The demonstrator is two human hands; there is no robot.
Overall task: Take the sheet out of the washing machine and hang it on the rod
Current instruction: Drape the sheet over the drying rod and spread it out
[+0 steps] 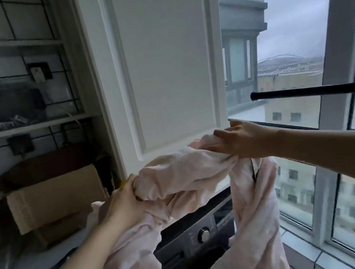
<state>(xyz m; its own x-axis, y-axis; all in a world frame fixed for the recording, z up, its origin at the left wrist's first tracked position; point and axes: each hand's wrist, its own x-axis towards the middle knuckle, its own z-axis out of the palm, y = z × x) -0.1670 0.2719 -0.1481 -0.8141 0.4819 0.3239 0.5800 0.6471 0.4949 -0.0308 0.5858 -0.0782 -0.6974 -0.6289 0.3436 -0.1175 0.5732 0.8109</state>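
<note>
Above the washing machine, both hands hold the pink sheet: left hand squeezing, right hand pinching it below the rod.

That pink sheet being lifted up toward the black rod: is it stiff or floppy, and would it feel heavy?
Probably floppy: the pink sheet sags and bunches between the left hand and right hand. Likely heavyish, since long folds hang straight down. It may slide off the smooth black rod if draped unevenly.
</note>
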